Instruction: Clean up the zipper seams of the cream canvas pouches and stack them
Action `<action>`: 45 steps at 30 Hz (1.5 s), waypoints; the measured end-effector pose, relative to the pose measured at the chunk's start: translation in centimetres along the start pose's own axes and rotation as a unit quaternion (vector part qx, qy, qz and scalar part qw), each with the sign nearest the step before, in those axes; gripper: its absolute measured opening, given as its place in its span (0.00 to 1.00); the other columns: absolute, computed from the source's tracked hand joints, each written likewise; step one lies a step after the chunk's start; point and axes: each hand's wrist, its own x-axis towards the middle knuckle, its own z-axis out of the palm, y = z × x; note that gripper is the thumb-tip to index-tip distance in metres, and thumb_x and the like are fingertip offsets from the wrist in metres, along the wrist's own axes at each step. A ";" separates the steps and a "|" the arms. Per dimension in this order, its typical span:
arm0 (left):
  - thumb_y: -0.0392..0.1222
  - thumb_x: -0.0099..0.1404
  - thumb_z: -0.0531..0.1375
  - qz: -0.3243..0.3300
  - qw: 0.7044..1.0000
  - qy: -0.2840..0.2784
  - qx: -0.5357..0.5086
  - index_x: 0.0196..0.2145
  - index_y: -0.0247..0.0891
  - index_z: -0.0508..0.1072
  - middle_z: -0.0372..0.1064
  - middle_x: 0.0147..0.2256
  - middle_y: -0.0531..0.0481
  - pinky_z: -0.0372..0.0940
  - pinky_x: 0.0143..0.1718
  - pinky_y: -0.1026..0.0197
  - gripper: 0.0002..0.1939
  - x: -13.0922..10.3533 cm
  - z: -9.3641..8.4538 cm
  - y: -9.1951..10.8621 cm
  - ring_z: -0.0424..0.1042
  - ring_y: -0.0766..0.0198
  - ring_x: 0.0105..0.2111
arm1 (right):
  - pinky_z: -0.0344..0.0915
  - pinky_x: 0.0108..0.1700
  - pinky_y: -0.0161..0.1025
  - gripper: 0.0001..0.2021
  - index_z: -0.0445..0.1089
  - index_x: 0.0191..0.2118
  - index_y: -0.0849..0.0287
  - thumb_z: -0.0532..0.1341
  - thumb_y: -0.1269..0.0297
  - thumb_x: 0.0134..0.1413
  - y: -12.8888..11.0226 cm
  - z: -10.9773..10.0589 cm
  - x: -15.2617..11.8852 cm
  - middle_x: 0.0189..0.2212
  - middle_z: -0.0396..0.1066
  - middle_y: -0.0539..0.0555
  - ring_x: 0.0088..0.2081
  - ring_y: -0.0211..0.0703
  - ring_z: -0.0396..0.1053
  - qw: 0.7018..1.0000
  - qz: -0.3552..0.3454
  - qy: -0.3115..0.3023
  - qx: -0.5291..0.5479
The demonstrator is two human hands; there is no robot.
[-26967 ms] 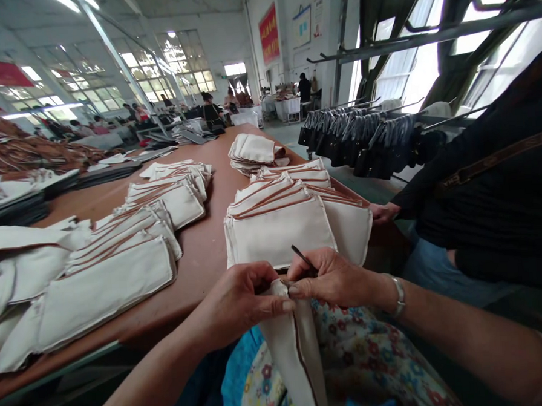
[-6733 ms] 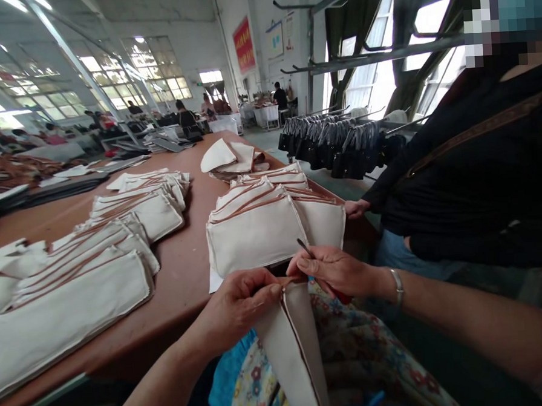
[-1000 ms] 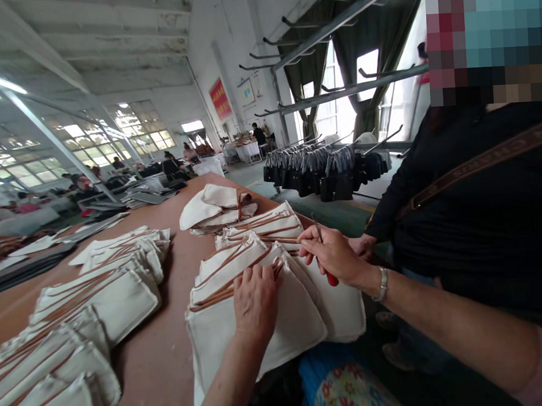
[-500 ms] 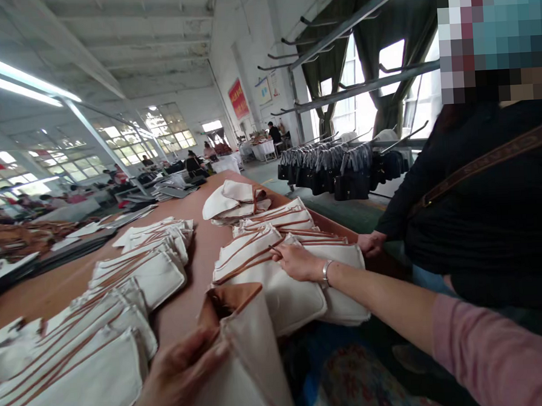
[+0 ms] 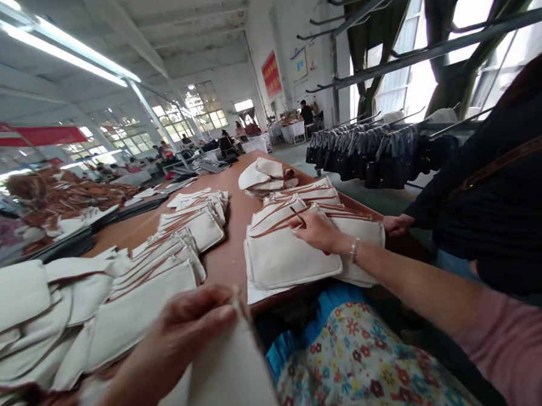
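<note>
My left hand (image 5: 195, 322) pinches the top edge of a white fabric pouch (image 5: 230, 375) that hangs low in front of me, its lower part cut off by the frame. Over a pile of white pouches with brown trim (image 5: 292, 256) is my right hand (image 5: 315, 228), with a thin dark tool (image 5: 298, 217) between its fingers. That hand rests on or just above the top pouch; contact is hard to tell. Rows of similar pouches (image 5: 152, 288) overlap to the left on the brown table (image 5: 223, 248).
A folded white stack (image 5: 264, 174) lies farther back. At the right, a person's hand (image 5: 398, 223) touches the table edge. Dark bags (image 5: 378, 161) hang on a rack behind. Brown pieces (image 5: 66, 192) are heaped at the left. Flowered cloth (image 5: 356, 362) covers my lap.
The view has turned left and tilted down. The pouch in my left hand now hangs lower, its brown opening no longer visible. My right hand stays over the pile with the tool.
</note>
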 end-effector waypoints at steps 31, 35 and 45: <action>0.38 0.63 0.54 0.131 0.966 -0.040 0.218 0.26 0.35 0.75 0.66 0.24 0.52 0.56 0.26 0.68 0.12 4.1 9.4 -1.7 0.61 0.66 0.26 | 0.51 0.14 0.25 0.08 0.65 0.35 0.61 0.60 0.61 0.58 -2.2 -2.8 -11.6 0.20 0.57 0.42 0.14 0.27 0.55 0.877 0.106 -0.276 0.378; 0.39 0.63 0.54 0.135 0.974 -0.022 0.180 0.24 0.35 0.72 0.63 0.23 0.53 0.55 0.26 0.68 0.12 4.5 9.4 -2.5 0.59 0.67 0.25 | 0.51 0.12 0.25 0.08 0.64 0.34 0.60 0.60 0.60 0.56 -1.5 -2.3 -11.9 0.18 0.60 0.42 0.12 0.27 0.54 0.844 0.154 -0.279 0.431; 0.46 0.58 0.67 0.008 0.993 -0.120 -0.008 0.32 0.32 0.74 0.69 0.28 0.51 0.59 0.27 0.68 0.13 5.1 8.9 -4.2 0.63 0.69 0.26 | 0.63 0.32 0.34 0.14 0.67 0.38 0.62 0.53 0.55 0.66 -0.5 -3.0 -11.6 0.29 0.66 0.51 0.29 0.37 0.64 0.961 -0.035 -0.205 0.180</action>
